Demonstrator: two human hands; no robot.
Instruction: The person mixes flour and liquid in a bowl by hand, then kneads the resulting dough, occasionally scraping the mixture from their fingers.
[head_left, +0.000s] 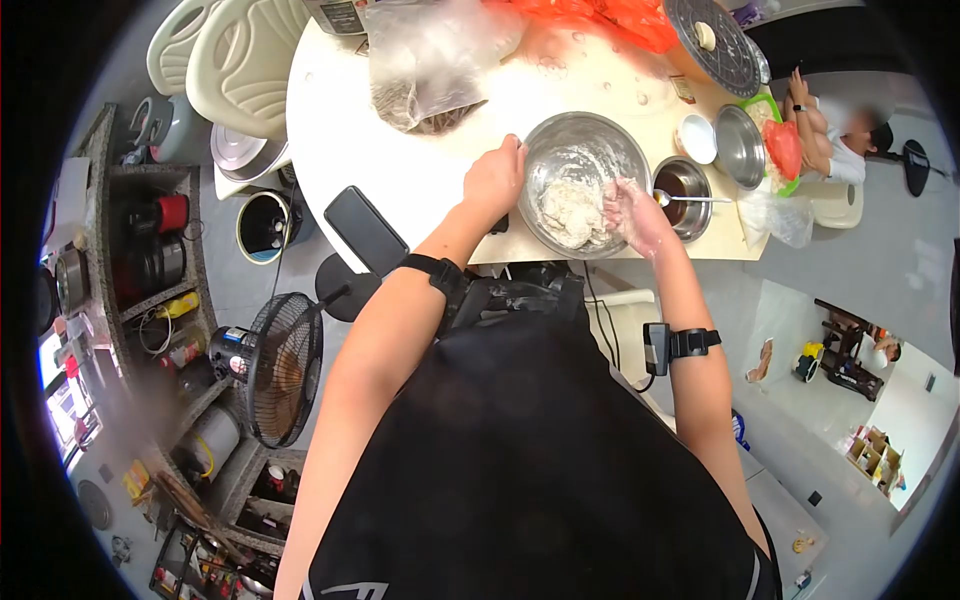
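Right fingers, loosely parted, hang beside the dough; left fingers grip the bowl.

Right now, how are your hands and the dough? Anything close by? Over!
Left hand at mixing bowl rim. Right hand floury, at dough edge. Dough lumpy, inside bowl. Spoon in small bowl, close beside right hand.

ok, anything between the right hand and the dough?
Nothing visible. The right hand is inside the mixing bowl, fingers beside the dough; contact unclear. The spoon lies on the hand's other side, at the bowl of brown liquid.
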